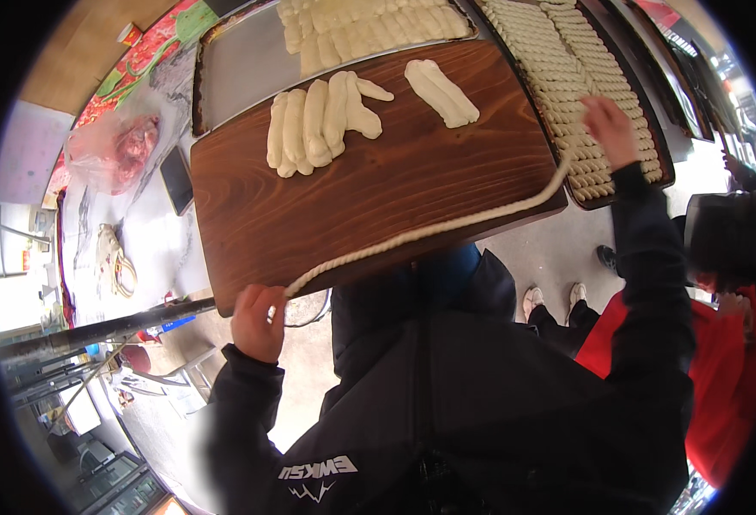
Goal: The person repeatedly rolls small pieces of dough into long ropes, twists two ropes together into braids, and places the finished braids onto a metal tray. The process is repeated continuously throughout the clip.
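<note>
A long, twisted dough rope stretches along the near edge of the brown wooden board. Its left end is pinched in the fingers of my left hand, at the board's near left corner. The other end rises off the right edge towards my right hand, which is above a tray of twists and appears to grip it; motion blur softens the exact contact. Farther back on the board lie several untwisted dough strips side by side. A separate pair of strips sits to their right.
A metal tray beyond the board carries rows of plain dough strips. Twisted dough pieces fill a dark tray on the right. Left are a phone and a plastic bag. A person in red is close by at right.
</note>
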### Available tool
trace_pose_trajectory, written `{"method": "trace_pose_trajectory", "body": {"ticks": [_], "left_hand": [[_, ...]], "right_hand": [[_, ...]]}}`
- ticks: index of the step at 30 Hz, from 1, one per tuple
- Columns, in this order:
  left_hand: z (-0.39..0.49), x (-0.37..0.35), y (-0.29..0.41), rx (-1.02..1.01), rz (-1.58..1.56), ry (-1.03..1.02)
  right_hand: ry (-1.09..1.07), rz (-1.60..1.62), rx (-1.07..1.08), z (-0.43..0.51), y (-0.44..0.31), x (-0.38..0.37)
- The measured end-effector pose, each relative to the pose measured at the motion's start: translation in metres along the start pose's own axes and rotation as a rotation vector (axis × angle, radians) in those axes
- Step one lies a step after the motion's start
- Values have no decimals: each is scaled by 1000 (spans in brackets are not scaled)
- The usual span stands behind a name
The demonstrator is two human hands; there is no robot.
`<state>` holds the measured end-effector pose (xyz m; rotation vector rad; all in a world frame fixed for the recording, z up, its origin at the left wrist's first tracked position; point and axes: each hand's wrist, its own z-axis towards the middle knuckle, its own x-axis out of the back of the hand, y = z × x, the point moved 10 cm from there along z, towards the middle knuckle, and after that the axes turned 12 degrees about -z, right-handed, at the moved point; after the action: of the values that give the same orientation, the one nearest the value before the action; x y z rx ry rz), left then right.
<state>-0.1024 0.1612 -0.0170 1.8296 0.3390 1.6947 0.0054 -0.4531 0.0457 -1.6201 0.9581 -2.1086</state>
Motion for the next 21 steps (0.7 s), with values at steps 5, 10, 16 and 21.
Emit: {"method": "trace_pose_trajectory", "body": {"ticks": [5, 10, 16, 21], "left_hand": [[2, -57, 66, 76, -690, -898], [80, -20, 120, -503, -211, -458], [142, -58, 145, -882, 215, -459], [154, -88, 172, -781, 71, -388]], "right_hand": [[-182, -326, 1310, -145, -200, -155], [-119, -209, 1376, -217, -209, -186], [-169, -527, 1085, -177, -172, -160], [111, -709, 650, -128, -107, -71]]}}
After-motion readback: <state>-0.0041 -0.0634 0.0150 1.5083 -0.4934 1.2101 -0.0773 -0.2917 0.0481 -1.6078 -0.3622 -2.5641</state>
